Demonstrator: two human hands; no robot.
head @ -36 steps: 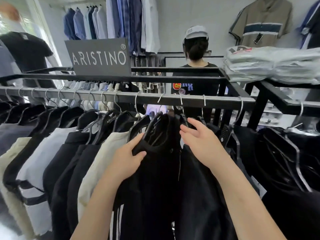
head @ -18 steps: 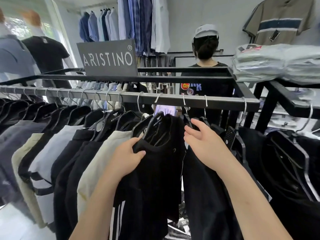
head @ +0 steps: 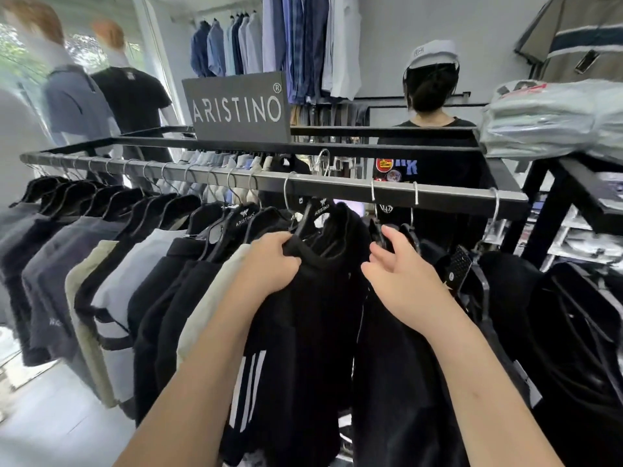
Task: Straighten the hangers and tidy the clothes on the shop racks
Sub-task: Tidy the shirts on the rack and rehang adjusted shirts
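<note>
Two hands mid-spacing; left hand (head: 269, 264) grips shoulder of black top (head: 320, 315); right hand (head: 401, 281) half-open, touching next hanger (head: 375, 227), holding nothing; next, probably: slide it toward 9 o'clock.

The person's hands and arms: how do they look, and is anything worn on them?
The left hand and right hand are bare: no gloves, and no ring shows. The left forearm and right forearm are bare too, with no sleeve, watch or bracelet down to the picture's lower edge.
</note>
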